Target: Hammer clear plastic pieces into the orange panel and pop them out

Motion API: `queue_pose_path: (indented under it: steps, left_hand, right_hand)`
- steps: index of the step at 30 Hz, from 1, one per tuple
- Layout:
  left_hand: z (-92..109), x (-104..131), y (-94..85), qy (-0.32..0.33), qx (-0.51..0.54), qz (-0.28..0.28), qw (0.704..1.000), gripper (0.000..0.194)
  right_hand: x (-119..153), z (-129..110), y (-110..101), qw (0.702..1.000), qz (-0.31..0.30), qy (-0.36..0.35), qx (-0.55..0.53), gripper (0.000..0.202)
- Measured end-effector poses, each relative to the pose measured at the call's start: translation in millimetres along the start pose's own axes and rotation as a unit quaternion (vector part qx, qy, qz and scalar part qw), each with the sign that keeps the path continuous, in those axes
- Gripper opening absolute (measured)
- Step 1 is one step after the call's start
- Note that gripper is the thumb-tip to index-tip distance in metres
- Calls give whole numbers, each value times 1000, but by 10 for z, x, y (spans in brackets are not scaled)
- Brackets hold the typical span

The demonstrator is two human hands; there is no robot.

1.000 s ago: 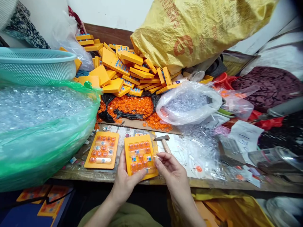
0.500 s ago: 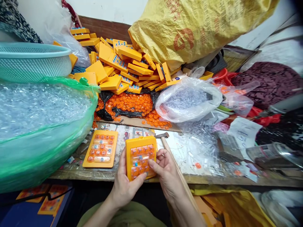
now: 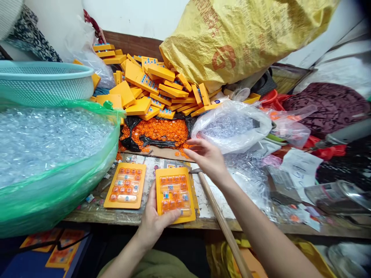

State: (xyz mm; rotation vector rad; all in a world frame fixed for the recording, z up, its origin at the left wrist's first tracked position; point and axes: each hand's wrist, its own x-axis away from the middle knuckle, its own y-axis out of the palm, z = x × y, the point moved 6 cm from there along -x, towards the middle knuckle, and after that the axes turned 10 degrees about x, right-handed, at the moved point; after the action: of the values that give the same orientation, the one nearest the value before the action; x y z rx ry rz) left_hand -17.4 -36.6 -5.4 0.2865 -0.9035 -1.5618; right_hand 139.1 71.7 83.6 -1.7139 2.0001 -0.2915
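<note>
Head view: wooden workbench [image 3: 95, 217] ran across the middle, cluttered to its back edge. Yellow woven sack [image 3: 246, 42], printed in red, lay over the back right. Green plastic bag [image 3: 92, 170], heaped with clear plastic pieces, filled the left. Pile of yellow cases [image 3: 139, 106] was jumbled at the back, many showing blue spots. Pale-blue mesh basket [image 3: 46, 83] stood behind the green bag. White plastic bag [image 3: 246, 143], open-mouthed, held more clear pieces right of centre. Hammer [image 3: 214, 208] lay with its head on the bench, its wooden handle slanting past the front edge beneath the right forearm. Black plastic bag [image 3: 131, 142], torn open, spilled orange caps just before the pile. Right hand [image 3: 208, 158] was over the loose caps near the white bag, thumb and fingers spread apart; could not tell whether it touched any. Left hand [image 3: 156, 220] gripped the near yellow case [image 3: 176, 189] at its lower left, thumb pressed on the face, other fingers partly hidden. That case was tilted at the bench's front edge, near the hammer head; second yellow case [image 3: 124, 185] lay to its left, apart. Smallest: orange caps [image 3: 162, 129], ring-like.
</note>
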Motion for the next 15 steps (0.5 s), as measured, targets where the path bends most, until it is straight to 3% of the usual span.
queue_pose_path:
  steps: [4, 6, 9, 12, 15]
  left_hand:
    - [7, -21, 22, -6, 16, -5, 1000, 96]
    - [28, -30, 33, 3, 17, -13, 1000, 91]
    - [49, -43, 9, 19, -4, -10, 1000, 82]
    - [28, -59, -62, 18, -23, 10, 1000, 79]
    - [10, -76, -105, 24, -13, 9, 1000, 80]
  right_hand:
    - [-205, -722, 674, 987, -53, -152, 16, 10]
    - [-205, -1232, 997, 957, -47, -279, 64, 17]
    - [-242, -1774, 1495, 928, -88, -344, 110, 15]
    - [-288, -1959, 1965, 911, -148, -338, 183, 22]
    - [-272, -1915, 2234, 904, -170, -329, 215, 25]
